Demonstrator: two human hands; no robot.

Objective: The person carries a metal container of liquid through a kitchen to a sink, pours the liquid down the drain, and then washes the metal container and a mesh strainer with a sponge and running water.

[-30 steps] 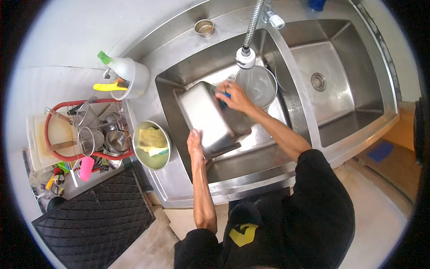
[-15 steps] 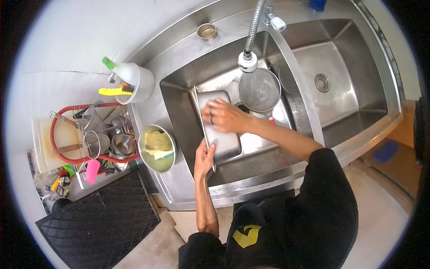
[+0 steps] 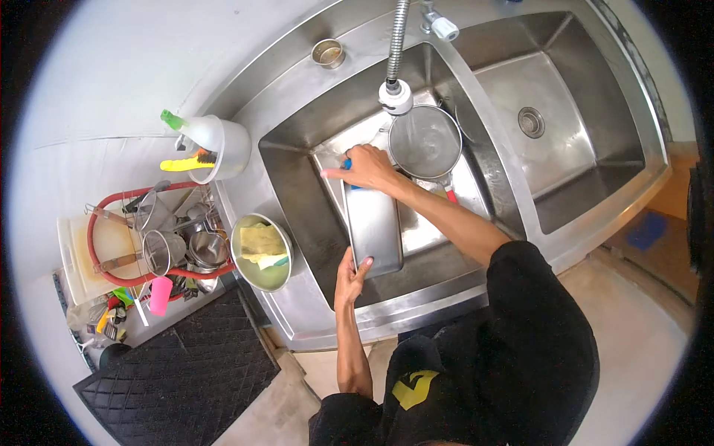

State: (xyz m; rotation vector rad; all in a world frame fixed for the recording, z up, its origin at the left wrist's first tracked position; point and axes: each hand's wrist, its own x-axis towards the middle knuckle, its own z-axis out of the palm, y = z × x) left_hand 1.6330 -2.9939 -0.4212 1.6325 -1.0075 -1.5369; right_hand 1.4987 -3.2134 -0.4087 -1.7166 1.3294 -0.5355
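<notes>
A rectangular metal pan [image 3: 378, 234] is held tilted over the left sink basin [image 3: 297, 201], its flat outer side facing up. My left hand [image 3: 349, 282] grips its near end, thumb on top and fingers at the edge. At the far end, my right hand [image 3: 366, 167] is closed around a small blue thing [image 3: 356, 187], mostly hidden beneath the palm and pressed against the pan. Just beyond, a round mesh strainer [image 3: 425, 141] with a red-tipped handle sits in the basin. Water runs into it from the white spray head [image 3: 396, 97].
Left of the basin stands a bowl [image 3: 257, 282] with yellow sponges. Behind it are a white bucket [image 3: 236, 152] with a spray bottle and yellow brush, and a red-rimmed rack [image 3: 123, 195] of utensils. A small metal cup [image 3: 328, 53] is on the back ledge; a second basin [image 3: 565, 141] lies right.
My right hand has moved from the pan's middle to its far end. The pan has turned and shifted slightly toward me, my left hand still on its near end. The whole view has shifted a little.
</notes>
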